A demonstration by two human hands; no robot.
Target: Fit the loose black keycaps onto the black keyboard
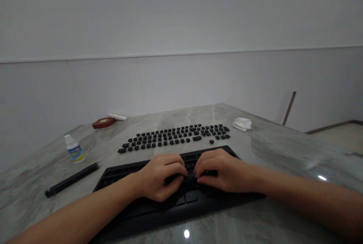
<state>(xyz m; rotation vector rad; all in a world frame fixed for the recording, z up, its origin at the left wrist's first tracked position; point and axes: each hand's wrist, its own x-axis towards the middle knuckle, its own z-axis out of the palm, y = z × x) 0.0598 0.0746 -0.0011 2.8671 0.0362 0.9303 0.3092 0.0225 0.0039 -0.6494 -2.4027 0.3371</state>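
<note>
A black keyboard (159, 219) lies on the table in front of me, with many of its keycaps off and a few large keys still along its near row. My left hand (163, 176) rests over its middle, fingers curled and thumb bent in. Facing it, my right hand (217, 170) is curled in the same way. A small black keycap (191, 178) sits between the fingertips of both hands, low over the keyboard; the exact contact is hard to see in the dim light. Beyond the keyboard, loose black keycaps (166, 138) are laid out in rows.
On the left stand a white spray bottle (75, 149) with a colourful label and a long black brush-like tool (72, 179). Farther back are a reddish-brown case (103, 123) and a white strip (117, 116). A crumpled white cloth or tissue (242, 124) lies right of the keycaps.
</note>
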